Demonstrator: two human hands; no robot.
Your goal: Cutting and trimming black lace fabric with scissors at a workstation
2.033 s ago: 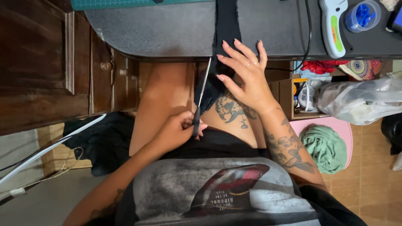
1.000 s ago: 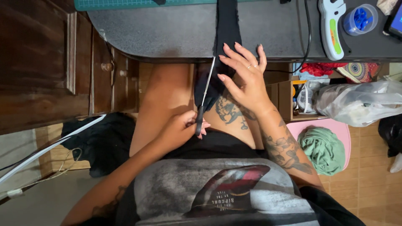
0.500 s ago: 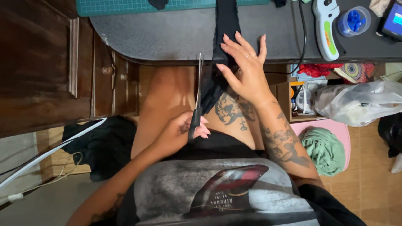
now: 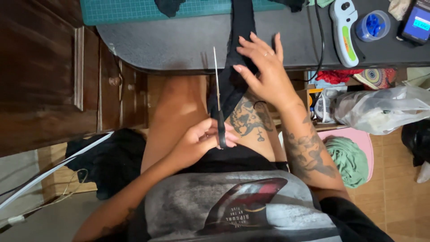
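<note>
Below the rounded edge of a dark grey table (image 4: pixel 179 40), seen from above, a seated person works over their own lap. Their left hand (image 4: pixel 199 141) is closed around the black handles of a pair of scissors (image 4: pixel 218 103), whose long thin blades point straight up toward the table edge and appear shut together. Their right hand (image 4: pixel 264 71) rests with fingers spread on a strip of black fabric (image 4: pixel 233 85) that hangs from the tabletop down onto the tattooed thigh, pinching its edge just right of the blades. The scissor tips stand beside the fabric, close but not visibly cutting into it. It looks like the moment of lining up a cut along the strip; going on would call for opening the blades and feeding the held edge between them. On the table lie a green cutting mat (image 4: pixel 134 11) and a white handheld tool (image 4: pixel 345 27).
</note>
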